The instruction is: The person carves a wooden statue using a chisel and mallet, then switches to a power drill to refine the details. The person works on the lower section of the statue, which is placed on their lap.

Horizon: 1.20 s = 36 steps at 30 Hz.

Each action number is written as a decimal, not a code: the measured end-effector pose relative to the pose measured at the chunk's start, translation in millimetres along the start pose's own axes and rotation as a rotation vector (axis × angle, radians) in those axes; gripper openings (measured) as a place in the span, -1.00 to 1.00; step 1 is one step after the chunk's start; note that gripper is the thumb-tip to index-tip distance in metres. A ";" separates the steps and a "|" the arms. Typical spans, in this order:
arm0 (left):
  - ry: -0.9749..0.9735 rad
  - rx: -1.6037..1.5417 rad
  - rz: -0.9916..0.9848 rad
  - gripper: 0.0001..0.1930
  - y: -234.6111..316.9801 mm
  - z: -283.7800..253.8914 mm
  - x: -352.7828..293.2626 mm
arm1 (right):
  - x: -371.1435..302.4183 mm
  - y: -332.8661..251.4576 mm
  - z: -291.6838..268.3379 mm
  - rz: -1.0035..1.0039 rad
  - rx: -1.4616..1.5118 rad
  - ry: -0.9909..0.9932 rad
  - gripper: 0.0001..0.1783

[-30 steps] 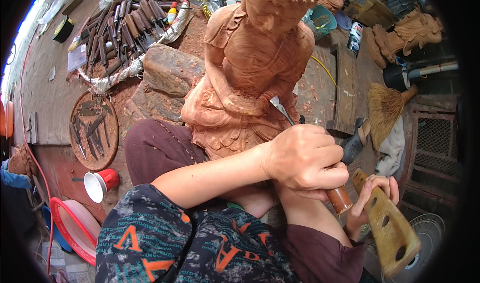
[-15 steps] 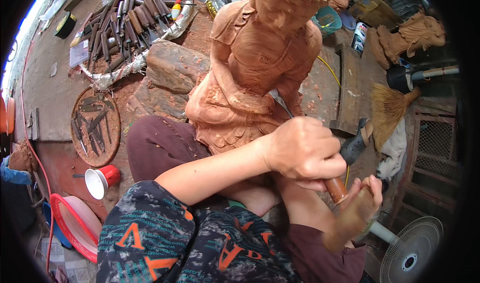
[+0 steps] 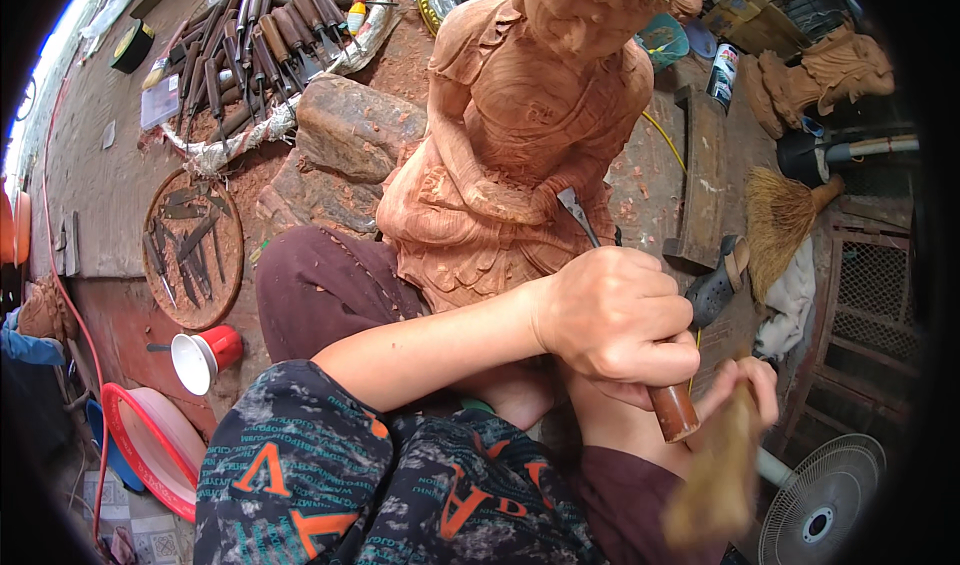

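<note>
A reddish wooden statue (image 3: 510, 135) of a seated figure stands between my knees. My left hand (image 3: 610, 315) is wrapped around a chisel whose metal blade (image 3: 578, 215) rests against the statue's lower right side. The chisel's brown handle end (image 3: 672, 410) sticks out below my fist. My right hand (image 3: 745, 385) grips a wooden mallet (image 3: 715, 475), which is blurred with motion just below the handle end.
Several chisels (image 3: 250, 55) lie on a cloth at the upper left, more on a round board (image 3: 190, 245). A rough wood block (image 3: 350, 130) sits beside the statue. A red funnel (image 3: 205, 355), a red basin (image 3: 150, 445), a broom (image 3: 780, 220), a fan (image 3: 820, 505) and another carving (image 3: 830, 75) surround me.
The mallet in my right hand has swung: it was held low at the right, left view, and is now blurred by the chisel's handle end. My left hand stays on the chisel.
</note>
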<state>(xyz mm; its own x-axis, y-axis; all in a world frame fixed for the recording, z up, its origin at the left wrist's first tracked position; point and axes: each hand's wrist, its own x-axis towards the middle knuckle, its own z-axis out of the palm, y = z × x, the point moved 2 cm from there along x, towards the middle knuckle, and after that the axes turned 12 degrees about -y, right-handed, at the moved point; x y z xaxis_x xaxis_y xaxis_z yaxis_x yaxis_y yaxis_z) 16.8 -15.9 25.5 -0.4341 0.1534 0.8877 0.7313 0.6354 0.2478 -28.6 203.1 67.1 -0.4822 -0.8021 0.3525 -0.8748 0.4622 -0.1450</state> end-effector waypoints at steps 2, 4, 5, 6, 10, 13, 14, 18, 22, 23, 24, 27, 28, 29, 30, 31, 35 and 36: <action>0.004 -0.003 -0.018 -0.69 -6.2 -5.0 -2.0 | -3.5 -0.7 -0.5 0.094 -0.068 -0.065 -0.52; 0.002 -0.036 -0.033 -0.75 -10.9 -11.8 -1.6 | -5.7 9.3 0.9 0.030 0.134 0.001 -0.54; -0.028 0.022 -0.045 -0.76 -7.1 -8.2 1.5 | -6.9 13.0 -1.8 0.010 0.218 0.017 -0.55; -0.066 0.083 -0.044 -0.78 2.0 -3.7 7.0 | -4.2 13.3 2.7 -0.114 0.285 0.175 -0.52; -0.248 0.215 -0.364 -0.86 30.1 7.2 21.0 | -10.6 4.5 8.7 0.160 0.135 0.054 -0.52; -0.486 0.168 -0.495 -0.86 43.1 17.1 21.0 | -29.6 13.4 23.7 0.244 0.371 0.153 -0.59; -0.539 0.152 -0.505 -0.86 51.9 21.8 21.5 | -41.8 19.7 36.9 0.299 0.421 0.093 -0.60; -0.732 0.096 -0.612 -0.67 67.0 36.3 8.5 | -62.7 21.0 65.9 0.500 0.860 0.093 -0.64; -0.848 0.059 -0.697 -0.46 65.3 32.8 -3.1 | -48.5 23.4 75.5 0.383 1.200 0.223 -0.64; -0.852 0.056 -0.718 -0.45 64.2 30.5 -6.3 | -44.8 23.6 75.9 0.327 1.255 0.249 -0.64; -0.875 0.070 -0.759 -0.42 63.9 25.6 -7.5 | -42.9 24.9 75.3 0.302 1.200 0.247 -0.63; -0.968 0.120 -0.827 -0.38 61.7 13.7 -15.7 | -41.6 28.7 79.9 0.228 1.164 0.236 -0.63; -1.018 0.100 -0.892 -0.36 60.9 8.7 -15.8 | -43.4 30.3 83.2 0.240 1.174 0.236 -0.63; -0.975 0.113 -0.863 -0.37 60.6 6.5 -18.9 | -45.8 31.9 83.8 0.254 1.173 0.231 -0.62; -0.933 0.126 -0.835 -0.38 59.9 5.9 -25.6 | -48.2 33.1 84.6 0.269 1.173 0.226 -0.62; -0.892 0.138 -0.805 -0.39 59.6 4.8 -30.1 | -51.9 33.4 85.4 0.292 1.188 0.222 -0.62; -0.936 0.126 -0.883 -0.39 63.5 4.0 -34.3 | -57.4 35.9 89.9 0.309 1.265 0.193 -0.63; -0.936 0.126 -0.883 -0.39 64.5 4.7 -35.4 | -57.2 36.5 90.2 0.298 1.280 0.184 -0.62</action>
<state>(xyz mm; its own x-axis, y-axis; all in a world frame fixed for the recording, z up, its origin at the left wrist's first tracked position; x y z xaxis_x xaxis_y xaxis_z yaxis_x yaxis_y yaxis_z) 76.8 23.3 8.2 -0.9806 0.0837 -0.1773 -0.0220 0.8516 0.5237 -37.2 231.7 -41.7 -0.7378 -0.6231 0.2598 -0.2123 -0.1512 -0.9654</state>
